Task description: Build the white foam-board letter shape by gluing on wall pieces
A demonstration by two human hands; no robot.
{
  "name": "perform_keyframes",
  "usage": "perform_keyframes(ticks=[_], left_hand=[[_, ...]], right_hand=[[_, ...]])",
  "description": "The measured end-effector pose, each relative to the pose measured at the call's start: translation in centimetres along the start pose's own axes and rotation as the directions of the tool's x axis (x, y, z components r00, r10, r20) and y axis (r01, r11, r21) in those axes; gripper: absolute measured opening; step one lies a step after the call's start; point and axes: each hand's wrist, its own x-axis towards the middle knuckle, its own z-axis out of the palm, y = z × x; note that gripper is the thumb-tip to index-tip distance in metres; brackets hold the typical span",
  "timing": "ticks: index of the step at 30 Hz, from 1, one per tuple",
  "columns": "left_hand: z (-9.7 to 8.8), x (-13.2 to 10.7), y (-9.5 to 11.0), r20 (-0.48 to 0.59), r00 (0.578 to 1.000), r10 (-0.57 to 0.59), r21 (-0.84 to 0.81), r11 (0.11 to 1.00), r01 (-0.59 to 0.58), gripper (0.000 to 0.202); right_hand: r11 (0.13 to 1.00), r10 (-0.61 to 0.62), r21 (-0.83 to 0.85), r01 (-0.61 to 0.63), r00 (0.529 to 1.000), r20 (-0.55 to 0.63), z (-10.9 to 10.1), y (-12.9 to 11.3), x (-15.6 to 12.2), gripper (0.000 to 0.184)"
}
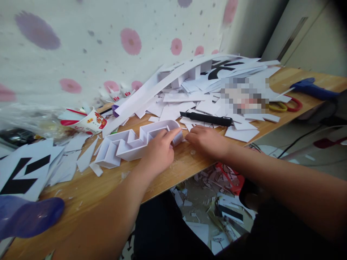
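Observation:
A white foam-board form (130,153) with upright walls, zigzag on the left and rounded at its right end, stands on the wooden table. My left hand (160,153) lies over its front right wall, index finger stretched toward the rounded end, the other fingers folded on the wall. Just right of that end, my right hand (207,141) rests at the table with its fingers curled together. Whatever its fingertips hold, if anything, is hidden. Behind it lies a black utility knife (208,118) on white offcuts.
White board scraps (179,108) are heaped at the back, under a long bent strip (151,92). A paper cup (90,122) holds sticks at left. A blue glue gun (314,88) and red-yellow scissors (287,105) lie right. A purple object (32,216) sits front left. Offcuts litter the floor.

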Motion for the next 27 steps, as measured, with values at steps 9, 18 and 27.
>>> perform_keyframes(ticks=[9,18,27], left_hand=[[0.1,-0.1,-0.2,0.007,1.000,0.004,-0.008,1.000,-0.004,0.067],[-0.2,-0.2,0.3,0.017,0.999,-0.029,0.063,0.998,0.028,0.075],[-0.6,-0.5,-0.1,-0.182,0.982,-0.049,-0.074,0.997,0.036,0.050]], right_hand=[[0.990,0.103,0.111,-0.084,0.978,-0.182,-0.7,1.9,-1.2,0.022],[0.791,0.442,0.573,-0.216,0.849,-0.290,-2.5,2.6,-2.4,0.011],[0.536,0.505,0.829,-0.158,0.847,-0.165,-3.4,1.7,-2.3,0.013]])
